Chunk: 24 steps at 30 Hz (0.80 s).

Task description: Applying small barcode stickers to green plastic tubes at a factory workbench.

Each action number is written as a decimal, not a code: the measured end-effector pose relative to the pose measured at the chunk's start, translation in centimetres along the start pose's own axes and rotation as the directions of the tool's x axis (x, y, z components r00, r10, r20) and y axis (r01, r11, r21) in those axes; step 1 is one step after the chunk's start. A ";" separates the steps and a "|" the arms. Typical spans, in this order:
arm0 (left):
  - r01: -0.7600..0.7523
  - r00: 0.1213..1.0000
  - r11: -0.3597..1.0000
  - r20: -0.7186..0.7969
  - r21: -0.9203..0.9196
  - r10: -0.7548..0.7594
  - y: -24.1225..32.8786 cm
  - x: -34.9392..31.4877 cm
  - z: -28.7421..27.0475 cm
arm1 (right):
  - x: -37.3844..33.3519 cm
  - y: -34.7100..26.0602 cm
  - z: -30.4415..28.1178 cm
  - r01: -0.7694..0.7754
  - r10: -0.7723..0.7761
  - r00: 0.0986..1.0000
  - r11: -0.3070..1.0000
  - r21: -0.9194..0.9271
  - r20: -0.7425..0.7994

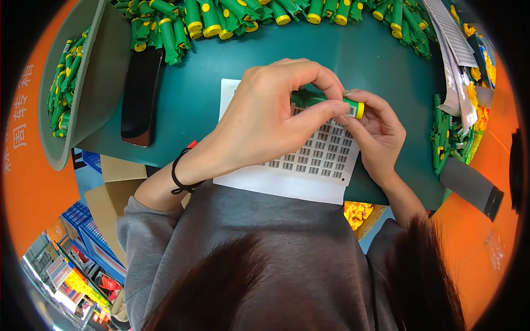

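My right hand (383, 135) grips the yellow-capped end of a green plastic tube (310, 98), its thumb and fingers around it. Across from it, my left hand (265, 110) has thumb and index fingertips closed on the same tube, beside a small white barcode label (351, 110) near the yellow end. Part of the tube is hidden behind my left fingers. Beneath both hands lies a white sheet of small barcode labels (309, 190), partly covered by my left hand and forearm.
Many green tubes with yellow ends (210, 19) heap along the table's far edge. At left stand a grey-green bin (99, 105) of similar tubes and a flat black object (141, 99). More label sheets (450, 33) and a grey cylinder (469, 185) lie right.
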<state>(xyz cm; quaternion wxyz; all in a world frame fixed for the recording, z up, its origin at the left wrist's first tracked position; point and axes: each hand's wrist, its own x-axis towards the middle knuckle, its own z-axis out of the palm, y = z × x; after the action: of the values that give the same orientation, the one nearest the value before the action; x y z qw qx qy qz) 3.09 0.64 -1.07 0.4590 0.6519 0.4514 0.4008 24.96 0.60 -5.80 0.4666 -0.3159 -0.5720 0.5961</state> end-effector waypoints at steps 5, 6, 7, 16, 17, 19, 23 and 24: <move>0.107 0.994 0.994 0.032 0.011 -0.108 0.3 0.0 0.2 | 0.0 0.0 0.0 0.054 -0.050 0.998 0.995 -0.088 0.042; 0.109 0.993 0.994 0.037 0.011 -0.109 0.4 0.1 0.2 | -0.1 0.0 0.0 0.052 -0.049 0.998 0.995 -0.087 0.038; 0.115 0.992 0.993 0.038 0.031 -0.116 0.5 0.1 0.2 | -0.1 -0.1 -0.1 0.058 -0.054 0.998 0.993 -0.099 0.042; 0.016 1.000 0.996 0.007 0.092 -0.017 -0.1 0.3 0.6 | -0.2 -0.3 -0.1 0.047 -0.042 0.998 0.992 -0.114 0.046; 0.008 1.000 0.995 0.007 0.103 -0.008 -0.1 0.3 0.6 | -0.2 -0.4 -0.2 0.037 -0.032 0.999 0.992 -0.120 0.044; -0.001 1.000 0.993 -0.002 0.118 0.002 -0.2 0.2 0.7 | -0.2 -0.4 -0.1 0.030 -0.025 0.999 0.993 -0.118 0.048; 0.085 0.996 0.996 -0.041 -0.003 -0.085 -0.6 0.0 1.2 | -0.3 -0.9 -0.4 0.117 -0.084 0.986 0.966 -0.230 0.146; 0.085 0.995 0.996 -0.053 -0.001 -0.085 -0.4 0.0 1.3 | -0.3 -0.8 -0.7 0.121 -0.086 0.984 0.967 -0.226 0.157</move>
<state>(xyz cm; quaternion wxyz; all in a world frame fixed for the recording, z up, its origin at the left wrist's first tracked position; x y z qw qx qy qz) 4.23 0.36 -1.76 0.4631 0.6217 0.4910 0.3974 25.84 0.50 -5.19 0.4134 -0.2943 -0.6867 0.5205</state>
